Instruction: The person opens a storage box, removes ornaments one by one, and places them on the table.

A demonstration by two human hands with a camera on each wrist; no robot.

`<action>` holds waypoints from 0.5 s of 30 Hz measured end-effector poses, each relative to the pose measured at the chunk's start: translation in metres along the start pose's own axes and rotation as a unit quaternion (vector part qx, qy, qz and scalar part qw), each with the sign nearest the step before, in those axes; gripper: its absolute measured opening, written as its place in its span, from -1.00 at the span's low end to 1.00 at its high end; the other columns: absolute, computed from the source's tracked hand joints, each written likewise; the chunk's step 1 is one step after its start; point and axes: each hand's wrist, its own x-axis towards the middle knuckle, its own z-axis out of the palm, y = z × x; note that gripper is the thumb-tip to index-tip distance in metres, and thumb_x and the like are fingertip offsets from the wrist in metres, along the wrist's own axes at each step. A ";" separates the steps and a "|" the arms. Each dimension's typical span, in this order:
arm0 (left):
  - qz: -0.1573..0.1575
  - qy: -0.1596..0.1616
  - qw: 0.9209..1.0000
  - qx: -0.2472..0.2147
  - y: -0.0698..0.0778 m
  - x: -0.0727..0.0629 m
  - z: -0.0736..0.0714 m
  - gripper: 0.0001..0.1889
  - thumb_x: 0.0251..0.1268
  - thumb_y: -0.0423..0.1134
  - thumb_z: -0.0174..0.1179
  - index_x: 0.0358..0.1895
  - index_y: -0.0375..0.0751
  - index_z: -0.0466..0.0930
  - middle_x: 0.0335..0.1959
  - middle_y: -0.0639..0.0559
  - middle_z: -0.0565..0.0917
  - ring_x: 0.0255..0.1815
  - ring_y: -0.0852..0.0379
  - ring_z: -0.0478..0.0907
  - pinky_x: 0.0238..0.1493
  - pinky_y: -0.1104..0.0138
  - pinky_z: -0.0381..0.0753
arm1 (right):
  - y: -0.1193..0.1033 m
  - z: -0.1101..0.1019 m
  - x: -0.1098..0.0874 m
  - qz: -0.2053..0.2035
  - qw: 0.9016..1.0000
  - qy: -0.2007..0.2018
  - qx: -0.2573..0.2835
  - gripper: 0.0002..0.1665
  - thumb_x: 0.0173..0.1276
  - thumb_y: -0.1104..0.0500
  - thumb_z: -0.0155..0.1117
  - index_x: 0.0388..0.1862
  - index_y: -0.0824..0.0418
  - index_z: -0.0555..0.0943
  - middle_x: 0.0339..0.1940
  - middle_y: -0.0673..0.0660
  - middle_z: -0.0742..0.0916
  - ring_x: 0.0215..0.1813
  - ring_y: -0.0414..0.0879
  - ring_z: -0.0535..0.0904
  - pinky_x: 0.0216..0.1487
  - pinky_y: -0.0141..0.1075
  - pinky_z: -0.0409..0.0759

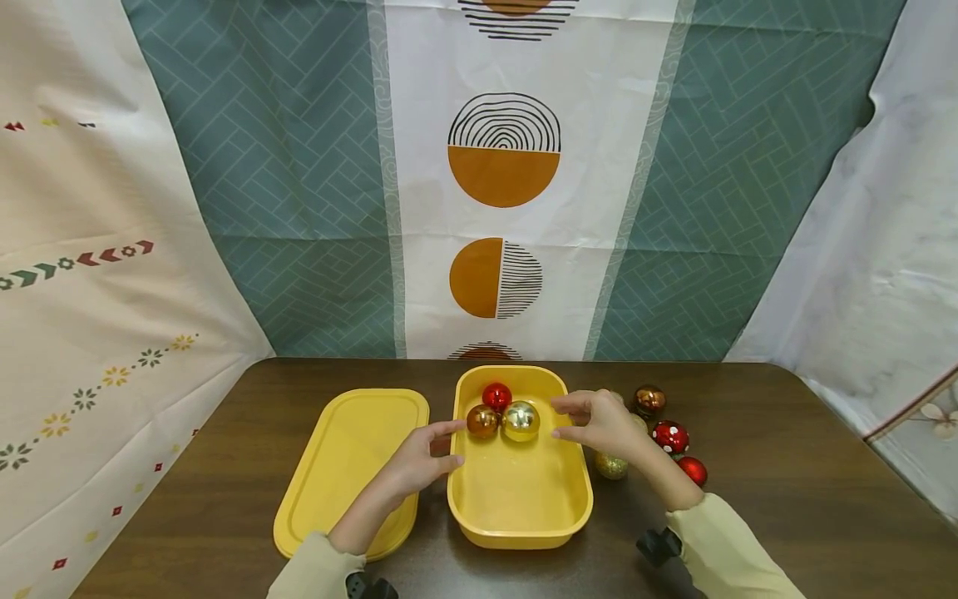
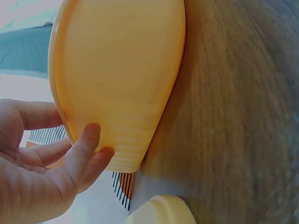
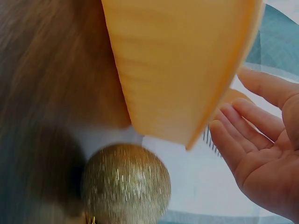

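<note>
A yellow plastic tub [image 1: 516, 499] stands on the table, holding a shiny red ball [image 1: 497, 396], a copper ball [image 1: 482, 422] and a gold ball [image 1: 520, 421] near its far end. At the left rim is my left hand [image 1: 419, 457], fingers loosely spread; in the left wrist view, fingertips [image 2: 92, 133] lie against the tub's outer wall. My right hand [image 1: 606, 426] hovers by the right rim with relaxed fingers and nothing in them. The right wrist view shows a glittery gold ball [image 3: 126, 184] beside the tub.
Left of the tub lies a yellow lid [image 1: 352, 449]. Right of it, partly behind my right hand, are several balls, among them a copper one [image 1: 649, 400], a white-dotted red one [image 1: 669, 436] and a red one [image 1: 692, 471]. A patterned curtain [image 1: 299, 166] hangs behind the table.
</note>
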 end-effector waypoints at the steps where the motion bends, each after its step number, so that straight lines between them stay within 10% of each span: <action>1: 0.001 0.000 1.000 0.000 0.000 0.000 0.000 -0.49 0.14 -0.47 0.14 0.22 -0.39 0.32 0.18 -0.35 0.39 0.15 -0.24 0.37 -0.05 0.14 0.56 | -0.001 0.003 0.002 -0.003 1.000 -0.001 0.000 -0.51 0.04 0.27 0.39 -0.04 0.48 0.56 -0.13 0.35 0.67 -0.08 0.15 0.61 -0.13 -0.21 0.60; 15: 0.008 -0.007 1.000 0.001 -0.004 0.002 -0.002 -0.49 0.15 -0.45 0.14 0.22 -0.39 0.32 0.19 -0.34 0.39 0.16 -0.23 0.37 -0.04 0.13 0.55 | -0.005 0.032 0.034 -0.039 0.995 0.002 -0.092 -0.49 -0.03 0.24 0.44 -0.08 0.44 0.59 -0.13 0.29 0.69 -0.11 0.15 0.61 -0.12 -0.12 0.59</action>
